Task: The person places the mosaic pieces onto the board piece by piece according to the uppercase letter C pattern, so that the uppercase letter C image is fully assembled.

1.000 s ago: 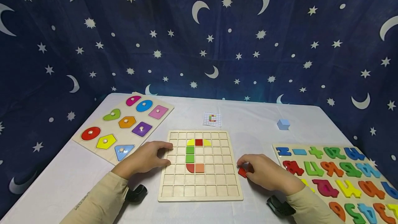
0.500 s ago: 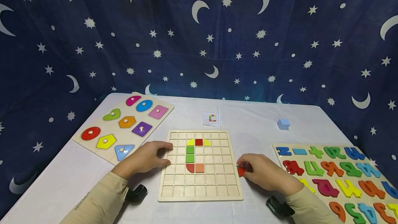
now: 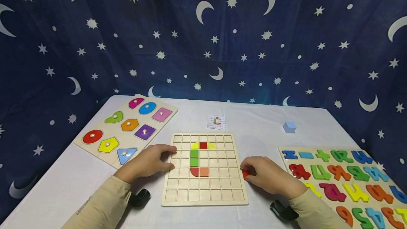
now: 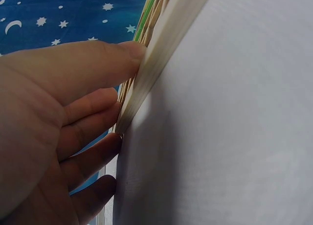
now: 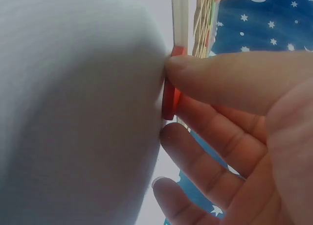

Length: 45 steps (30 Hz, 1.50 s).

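Observation:
A wooden grid board [image 3: 203,195] lies in the middle of the white table in the head view. Yellow, red, green and orange tiles form a C-like shape on it, among them a green tile [image 3: 194,162] and an orange tile [image 3: 204,171]. With thumb and fingertips, my left hand [image 3: 149,161] rests against the board's left edge, the fingers only slightly bent. Beside the right edge, my right hand [image 3: 268,174] pinches a small red tile [image 5: 168,100] between thumb and fingers, low over the tablecloth. Part of that tile is hidden behind the thumb.
A small pattern card [image 3: 217,122] lies behind the board. At the left is a knobbed shape puzzle [image 3: 119,135], at the right a letter and number puzzle [image 3: 313,179]. Toward the back right stands a light blue block [image 3: 289,127]. A starry curtain [image 3: 203,45] hangs behind.
My right hand has slid slightly left with the red tile, closer to the board, and less of the tile shows between its fingers. My left hand and the board have stayed put.

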Each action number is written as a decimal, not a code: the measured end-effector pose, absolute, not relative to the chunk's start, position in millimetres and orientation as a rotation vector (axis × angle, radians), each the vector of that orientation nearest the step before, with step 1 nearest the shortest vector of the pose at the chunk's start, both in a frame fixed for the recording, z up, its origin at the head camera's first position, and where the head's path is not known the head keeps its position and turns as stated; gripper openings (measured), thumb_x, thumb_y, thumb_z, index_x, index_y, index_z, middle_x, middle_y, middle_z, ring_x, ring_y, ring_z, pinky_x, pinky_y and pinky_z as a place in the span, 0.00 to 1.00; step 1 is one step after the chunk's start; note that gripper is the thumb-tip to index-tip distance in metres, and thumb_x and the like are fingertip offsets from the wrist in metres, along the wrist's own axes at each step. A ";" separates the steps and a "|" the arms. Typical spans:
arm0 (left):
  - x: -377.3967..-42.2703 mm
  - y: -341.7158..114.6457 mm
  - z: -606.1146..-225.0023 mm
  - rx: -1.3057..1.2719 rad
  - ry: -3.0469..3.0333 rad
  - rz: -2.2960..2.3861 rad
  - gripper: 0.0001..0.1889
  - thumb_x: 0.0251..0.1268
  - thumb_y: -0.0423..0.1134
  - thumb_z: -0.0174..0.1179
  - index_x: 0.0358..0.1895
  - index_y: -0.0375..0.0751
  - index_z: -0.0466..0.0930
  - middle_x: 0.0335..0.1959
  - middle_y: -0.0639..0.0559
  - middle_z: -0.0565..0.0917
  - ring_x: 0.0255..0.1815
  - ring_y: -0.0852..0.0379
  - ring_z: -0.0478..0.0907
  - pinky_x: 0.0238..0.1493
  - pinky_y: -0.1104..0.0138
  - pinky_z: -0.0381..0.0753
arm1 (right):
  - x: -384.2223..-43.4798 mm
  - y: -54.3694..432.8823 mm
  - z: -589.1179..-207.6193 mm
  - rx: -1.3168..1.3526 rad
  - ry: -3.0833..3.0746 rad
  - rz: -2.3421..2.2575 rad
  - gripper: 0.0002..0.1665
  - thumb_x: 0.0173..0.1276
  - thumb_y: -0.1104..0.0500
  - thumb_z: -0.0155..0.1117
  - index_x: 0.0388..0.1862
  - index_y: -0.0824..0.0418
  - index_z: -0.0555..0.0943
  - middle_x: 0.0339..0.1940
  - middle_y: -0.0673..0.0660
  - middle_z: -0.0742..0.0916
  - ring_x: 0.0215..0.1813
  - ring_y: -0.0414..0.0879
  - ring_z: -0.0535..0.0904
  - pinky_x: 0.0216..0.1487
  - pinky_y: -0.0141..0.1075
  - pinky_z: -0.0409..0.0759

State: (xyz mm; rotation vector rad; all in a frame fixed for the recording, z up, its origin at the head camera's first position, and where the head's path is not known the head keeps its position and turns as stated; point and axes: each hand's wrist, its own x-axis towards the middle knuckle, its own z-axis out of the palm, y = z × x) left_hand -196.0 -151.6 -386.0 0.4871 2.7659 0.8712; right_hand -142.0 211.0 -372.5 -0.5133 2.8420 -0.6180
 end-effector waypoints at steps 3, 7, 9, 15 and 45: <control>-196.0 -151.6 -385.8 0.484 2.763 0.873 0.28 0.54 0.38 0.75 0.62 0.43 0.81 0.62 0.46 0.80 0.68 0.42 0.71 0.69 0.49 0.68 | -142.7 210.7 -372.2 -0.524 2.843 -0.619 0.13 0.60 0.64 0.74 0.42 0.53 0.83 0.34 0.41 0.80 0.38 0.41 0.73 0.47 0.44 0.79; -195.9 -152.0 -385.9 0.486 2.761 0.875 0.28 0.55 0.38 0.75 0.62 0.43 0.81 0.62 0.46 0.80 0.68 0.42 0.70 0.70 0.49 0.67 | -143.5 210.5 -372.0 -0.538 2.858 -0.618 0.12 0.61 0.64 0.74 0.41 0.54 0.82 0.34 0.42 0.80 0.38 0.41 0.74 0.46 0.43 0.79; -195.8 -152.3 -386.1 0.487 2.760 0.877 0.29 0.55 0.38 0.75 0.62 0.43 0.81 0.62 0.46 0.79 0.68 0.43 0.70 0.70 0.49 0.67 | -143.7 210.3 -372.3 -0.532 2.866 -0.619 0.12 0.61 0.64 0.73 0.41 0.54 0.82 0.33 0.42 0.80 0.38 0.41 0.74 0.46 0.43 0.79; -195.8 -152.6 -386.5 0.490 2.761 0.881 0.29 0.55 0.38 0.75 0.62 0.43 0.81 0.62 0.46 0.80 0.68 0.43 0.71 0.69 0.49 0.68 | -143.2 209.7 -373.7 -0.481 2.902 -0.616 0.11 0.61 0.63 0.74 0.40 0.54 0.82 0.33 0.43 0.81 0.37 0.40 0.74 0.46 0.43 0.80; -196.2 -151.9 -386.9 0.482 2.759 0.887 0.29 0.54 0.38 0.75 0.62 0.43 0.81 0.62 0.46 0.80 0.68 0.43 0.71 0.69 0.49 0.68 | -153.6 185.1 -356.3 -0.754 2.870 -0.743 0.09 0.64 0.60 0.72 0.43 0.56 0.83 0.35 0.42 0.82 0.39 0.40 0.77 0.42 0.38 0.80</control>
